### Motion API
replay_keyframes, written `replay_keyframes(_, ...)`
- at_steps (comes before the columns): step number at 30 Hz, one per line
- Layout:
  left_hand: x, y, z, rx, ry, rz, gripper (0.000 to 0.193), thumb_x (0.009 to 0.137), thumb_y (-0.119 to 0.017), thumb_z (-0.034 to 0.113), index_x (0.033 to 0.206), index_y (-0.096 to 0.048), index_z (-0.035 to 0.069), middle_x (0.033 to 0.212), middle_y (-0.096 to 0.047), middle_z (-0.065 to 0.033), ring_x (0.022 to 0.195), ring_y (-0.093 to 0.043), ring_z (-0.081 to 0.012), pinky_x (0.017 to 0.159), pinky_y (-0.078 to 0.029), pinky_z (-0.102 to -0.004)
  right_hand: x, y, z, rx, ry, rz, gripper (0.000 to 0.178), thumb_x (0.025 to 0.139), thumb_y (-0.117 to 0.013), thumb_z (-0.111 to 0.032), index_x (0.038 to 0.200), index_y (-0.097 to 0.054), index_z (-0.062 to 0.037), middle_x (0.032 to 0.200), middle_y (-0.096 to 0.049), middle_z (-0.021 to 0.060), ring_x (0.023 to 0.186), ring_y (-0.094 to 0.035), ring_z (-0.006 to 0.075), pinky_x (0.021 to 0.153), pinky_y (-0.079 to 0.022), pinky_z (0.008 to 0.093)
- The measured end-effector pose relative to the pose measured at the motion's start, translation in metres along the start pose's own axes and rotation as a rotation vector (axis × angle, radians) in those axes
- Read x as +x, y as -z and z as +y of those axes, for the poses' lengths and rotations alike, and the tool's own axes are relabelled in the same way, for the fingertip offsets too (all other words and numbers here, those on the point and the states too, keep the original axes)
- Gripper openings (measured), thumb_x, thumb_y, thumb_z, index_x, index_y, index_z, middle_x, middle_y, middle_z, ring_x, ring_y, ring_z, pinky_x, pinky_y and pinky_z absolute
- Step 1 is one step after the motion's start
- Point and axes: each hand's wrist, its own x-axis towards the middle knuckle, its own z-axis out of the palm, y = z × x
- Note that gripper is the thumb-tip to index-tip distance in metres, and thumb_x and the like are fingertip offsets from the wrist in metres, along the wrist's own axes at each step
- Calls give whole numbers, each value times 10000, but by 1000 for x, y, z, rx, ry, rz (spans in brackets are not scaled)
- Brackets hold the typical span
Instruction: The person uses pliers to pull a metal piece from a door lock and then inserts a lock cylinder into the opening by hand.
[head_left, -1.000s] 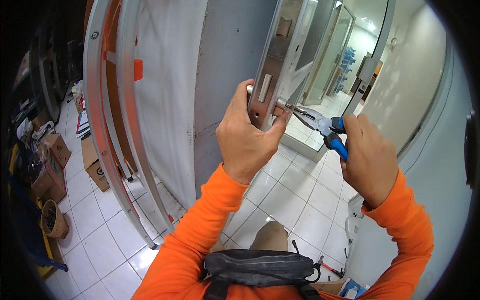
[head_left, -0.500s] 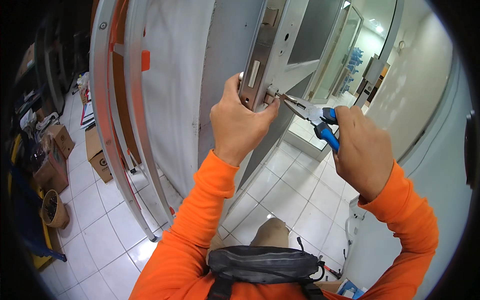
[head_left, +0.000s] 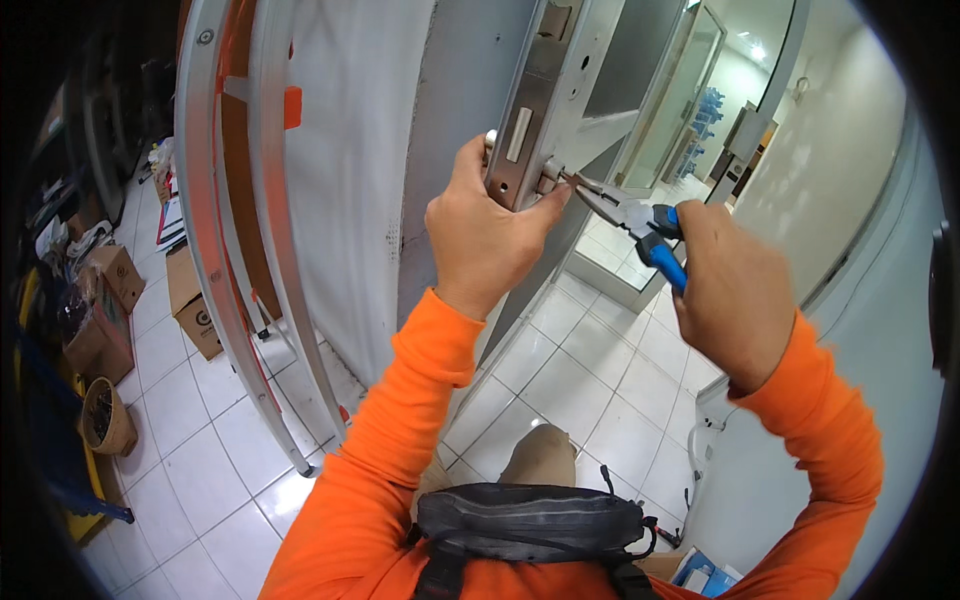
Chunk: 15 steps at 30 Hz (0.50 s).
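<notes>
A metal door [head_left: 575, 125] stands edge-on ahead of me, with a lock faceplate [head_left: 541, 78] and a pale latch bolt [head_left: 519, 135] in its edge. My left hand [head_left: 482, 240] wraps round this edge, pinching a lock cylinder [head_left: 552, 168] that sticks out on both faces; its thumb presses the right end and its index finger lies by the left end. My right hand [head_left: 738, 295] is closed round the blue-and-black handles of a pair of pliers [head_left: 662, 258]. The plier jaws point left and meet the cylinder's right end, seemingly on a thin piece there too small to make out.
An aluminium ladder [head_left: 268, 170] leans to the left of the door. Cardboard boxes [head_left: 190, 300] and a woven basket [head_left: 110, 418] stand on the tiled floor farther left. A black waist bag [head_left: 530, 522] hangs at my front. At right is a pale wall [head_left: 850, 400].
Door edge, both hands and pliers sit slightly farther right in the picture. The right hand has tilted a little, and the plier jaws remain at the cylinder.
</notes>
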Motion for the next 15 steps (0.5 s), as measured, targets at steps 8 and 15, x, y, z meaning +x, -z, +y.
replay_keyframes(8,-9,-4,8,-38,36,-65,662,781,-932,196,1305,-608,-48,931,-807,-135,822,-789,-183,768,-599,-308,-13,0,6,53,-62,-28,419,773,-764,-19,1133,-554,-61,948,-611,128,784,-667,336,648,-525,435)
replay_keyframes(15,-11,-1,-1,-29,61,-29,591,832,-880,133,1346,-618,6,967,-797,-109,852,-770,-182,802,-581,-308,1,-9,5,-46,-25,66,356,819,-747,-16,1120,-565,-70,931,-592,118,780,-647,323,647,-517,428)
